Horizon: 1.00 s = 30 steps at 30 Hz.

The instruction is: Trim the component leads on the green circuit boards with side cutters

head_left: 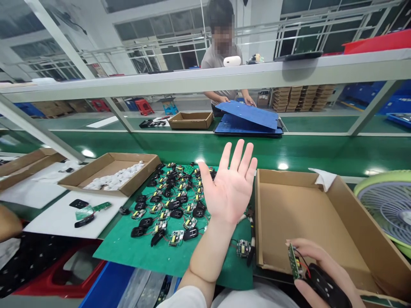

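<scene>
A: Head view. Landmark?
B: Mat [135,252], green, one. Bears many units [175,204]: small boards and black cases, several joined by thin wires.

A: Left hand?
B: Left hand [229,192], one, raised above the mat. Palm faces the camera; fingers straight and slightly apart, thumb out to the side.

A: Right hand?
B: Right hand [327,254], one, to the right of the mat. Fingers and thumb clamped on a board [293,261], green, held on edge. Case [329,284], black, within the same hand; red and black wires run beside the board.

A: Items right of the mat?
B: Box [295,214], brown, shallow, just beside it. Fan [391,205], green-rimmed, farther right.

A: Left of the mat?
B: Sheet [58,218], white, bearing loose parts [84,220], black and green. Carton [105,162], beside the mat's far left, holding white pieces [115,177], heaped toward one side.

A: Beyond the mat?
B: Co-worker [224,81], one, standing, both hands at a panel [247,113], blue, tilted over another. Tray [191,122], brown, to the panel's left, likewise beyond the mat.
</scene>
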### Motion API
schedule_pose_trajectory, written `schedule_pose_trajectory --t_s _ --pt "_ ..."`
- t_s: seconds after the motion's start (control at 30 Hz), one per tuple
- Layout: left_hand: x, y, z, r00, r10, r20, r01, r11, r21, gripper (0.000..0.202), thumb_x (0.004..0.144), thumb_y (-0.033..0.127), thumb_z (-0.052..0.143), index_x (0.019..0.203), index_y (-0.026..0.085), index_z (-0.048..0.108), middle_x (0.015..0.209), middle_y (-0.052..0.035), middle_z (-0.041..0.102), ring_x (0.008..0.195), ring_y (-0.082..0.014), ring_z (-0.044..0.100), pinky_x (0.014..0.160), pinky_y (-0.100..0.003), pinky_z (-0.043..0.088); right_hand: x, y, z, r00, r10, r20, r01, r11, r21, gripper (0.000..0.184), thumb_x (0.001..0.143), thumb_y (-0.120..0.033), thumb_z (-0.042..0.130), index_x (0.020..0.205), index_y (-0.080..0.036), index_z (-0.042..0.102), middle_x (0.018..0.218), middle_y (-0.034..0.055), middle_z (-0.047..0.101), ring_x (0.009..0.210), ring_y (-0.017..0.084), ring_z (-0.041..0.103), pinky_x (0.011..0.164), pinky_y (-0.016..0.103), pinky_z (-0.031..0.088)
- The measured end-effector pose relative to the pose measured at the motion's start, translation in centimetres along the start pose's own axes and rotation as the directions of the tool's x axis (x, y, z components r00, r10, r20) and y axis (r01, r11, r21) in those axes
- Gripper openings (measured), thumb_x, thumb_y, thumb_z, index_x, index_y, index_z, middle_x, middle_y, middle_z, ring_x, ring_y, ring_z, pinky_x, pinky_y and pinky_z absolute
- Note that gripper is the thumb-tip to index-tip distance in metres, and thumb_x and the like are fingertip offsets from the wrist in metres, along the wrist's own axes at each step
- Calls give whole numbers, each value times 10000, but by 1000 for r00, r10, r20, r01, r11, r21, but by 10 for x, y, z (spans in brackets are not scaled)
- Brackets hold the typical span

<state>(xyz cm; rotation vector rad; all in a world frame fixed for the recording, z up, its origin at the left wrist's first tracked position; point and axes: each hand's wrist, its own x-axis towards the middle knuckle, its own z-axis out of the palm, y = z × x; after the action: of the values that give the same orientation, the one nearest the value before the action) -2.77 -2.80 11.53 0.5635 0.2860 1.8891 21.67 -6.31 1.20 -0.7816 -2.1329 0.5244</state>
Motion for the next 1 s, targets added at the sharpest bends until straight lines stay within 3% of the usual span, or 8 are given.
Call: schedule_pose_trajectory --t_s 0.17,0.3,0.4,0.5,0.53,0.6,0.87,1.0 --pt "0 -4 -2 1000 12 -12 -12 1000 -6 818 966 760 98 1621 284 209 1636 -28 387 1475 -213 427 1185 -394 379 1 2 2 1000 -19 23 19 1000 22 290 901 -242 684 1181 -227 610 1175 108 747 1059 231 763 920 232 609" --pt "-2 -9 -1 1000 19 7 -19 1000 19 812 944 788 100 1609 341 234 1651 7 360 1514 -228 360 1189 -403 363 9 -6 1 997 -82 -9 83 981 175 188 981 -355 609 1124 -239 574 1136 124 737 1271 309 655 1018 405 589" --pt "-7 -17 1 995 -41 91 40 999 4 772 955 765 86 1587 367 280 1640 15 383 1512 -242 363 1195 -422 345 25 -24 3 976 -218 -2 215 960 180 148 1043 -377 486 1046 -265 582 1066 72 747 1376 301 566 1146 511 470" --pt "-12 -27 3 976 -144 162 141 990 28 720 975 721 119 1557 366 349 1615 -9 426 1521 -278 342 1204 -475 315 48 -46 8 894 -444 58 438 894 90 242 1074 -247 394 1023 -252 631 1021 44 756 1427 222 506 1238 435 341" --pt "-14 -30 4 971 -168 172 163 986 41 697 980 702 146 1549 363 364 1612 -14 432 1526 -286 331 1207 -485 307 55 -52 9 874 -486 -19 486 870 79 314 1085 -247 337 999 -229 639 965 56 755 1418 221 517 1244 432 326" --pt "-18 -35 5 965 -191 179 183 981 60 656 984 667 207 1529 356 398 1610 -20 434 1530 -298 320 1206 -492 307 65 -61 11 862 -481 157 480 876 49 238 1066 -212 419 1046 -201 655 1023 63 762 1447 229 476 1249 427 316" --pt "-23 -38 5 964 -158 215 142 986 85 510 994 545 326 1379 323 575 1572 -41 488 1449 -310 453 1169 -466 364 67 -69 20 892 -433 126 439 898 -19 273 1073 -293 432 997 -182 670 1053 65 758 1417 222 518 1239 369 334" --pt "-22 -37 4 969 -153 196 136 986 98 455 987 508 350 1314 330 613 1559 -35 504 1480 -317 407 1192 -500 336 68 -69 23 887 -439 141 449 892 -53 218 1044 -344 515 1017 -184 661 1061 72 754 1409 215 522 1212 355 363"
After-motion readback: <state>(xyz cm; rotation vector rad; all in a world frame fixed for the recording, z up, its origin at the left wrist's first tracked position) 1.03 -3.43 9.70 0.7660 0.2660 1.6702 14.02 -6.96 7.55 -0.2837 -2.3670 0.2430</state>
